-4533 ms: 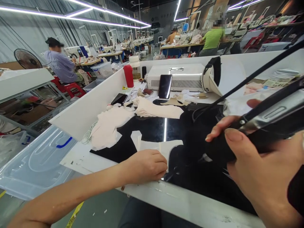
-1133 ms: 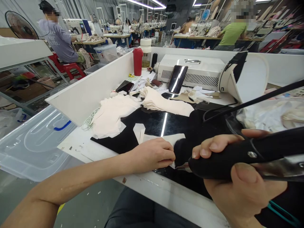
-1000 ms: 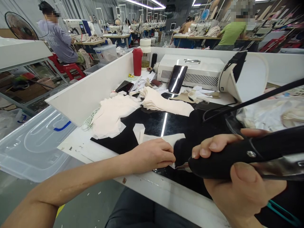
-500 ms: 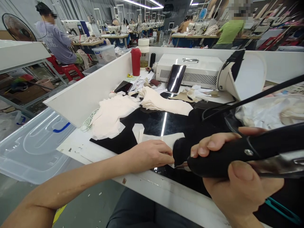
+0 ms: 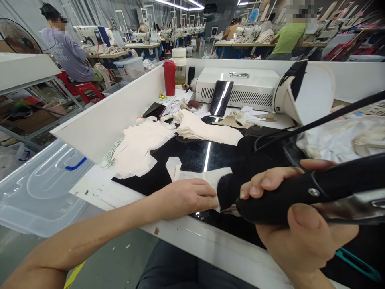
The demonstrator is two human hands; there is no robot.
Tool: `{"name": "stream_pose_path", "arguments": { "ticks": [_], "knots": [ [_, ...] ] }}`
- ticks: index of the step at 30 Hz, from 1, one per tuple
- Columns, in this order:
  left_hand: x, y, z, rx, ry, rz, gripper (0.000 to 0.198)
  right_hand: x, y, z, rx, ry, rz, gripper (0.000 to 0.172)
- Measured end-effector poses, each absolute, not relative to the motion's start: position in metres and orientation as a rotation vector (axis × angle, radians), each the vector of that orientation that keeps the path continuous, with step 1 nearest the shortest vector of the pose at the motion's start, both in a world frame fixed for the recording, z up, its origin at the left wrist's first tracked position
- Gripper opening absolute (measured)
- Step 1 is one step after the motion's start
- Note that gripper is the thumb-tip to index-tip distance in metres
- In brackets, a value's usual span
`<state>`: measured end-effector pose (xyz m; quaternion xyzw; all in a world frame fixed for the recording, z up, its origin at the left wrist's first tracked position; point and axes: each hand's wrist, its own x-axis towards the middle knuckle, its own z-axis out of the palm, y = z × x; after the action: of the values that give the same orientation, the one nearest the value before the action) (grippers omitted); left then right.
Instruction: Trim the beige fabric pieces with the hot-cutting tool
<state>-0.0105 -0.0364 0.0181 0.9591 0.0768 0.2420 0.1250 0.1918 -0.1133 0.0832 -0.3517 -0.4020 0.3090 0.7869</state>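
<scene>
My left hand (image 5: pixel 189 198) lies low over the near end of a cut cream fabric piece (image 5: pixel 207 176), its fingers curled together on the cloth and its thumb hidden. That piece rests on a glossy black board (image 5: pixel 192 154) and has a narrow flap at its left end. In my right hand (image 5: pixel 309 237) is a thick black-handled tool (image 5: pixel 279 200) with a shiny metal side; fingers and thumb wrap round the handle. A bit of metal shows at the tool's left end, close to the fabric's curved edge. Its working face is hidden.
Beyond lie a stack of cream pieces (image 5: pixel 207 128) and a loose pile (image 5: pixel 138 146). Farther back stand a red cup (image 5: pixel 169 78), a phone (image 5: pixel 221 98) and a white vented box (image 5: pixel 240 86). A black rod (image 5: pixel 325 120) crosses at right. Coworkers sit at sewing machines behind.
The view has shifted slightly. Both hands, the fabric piece and the black-handled tool keep nearly the same places.
</scene>
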Motion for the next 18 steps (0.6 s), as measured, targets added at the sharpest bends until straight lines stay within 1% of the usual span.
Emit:
{"name": "stream_pose_path", "arguments": {
  "ticks": [6,18],
  "knots": [
    [-0.0092,-0.0363,0.0200,2.764,0.240,0.762,0.023,0.1911,-0.1124,0.0823,-0.776,-0.883,0.648,0.060],
    [-0.0112,-0.0376,0.0143,2.851,0.236,0.808,0.014,0.1913,-0.1126,0.0769,-0.719,-0.922,0.660,0.052]
  ]
}}
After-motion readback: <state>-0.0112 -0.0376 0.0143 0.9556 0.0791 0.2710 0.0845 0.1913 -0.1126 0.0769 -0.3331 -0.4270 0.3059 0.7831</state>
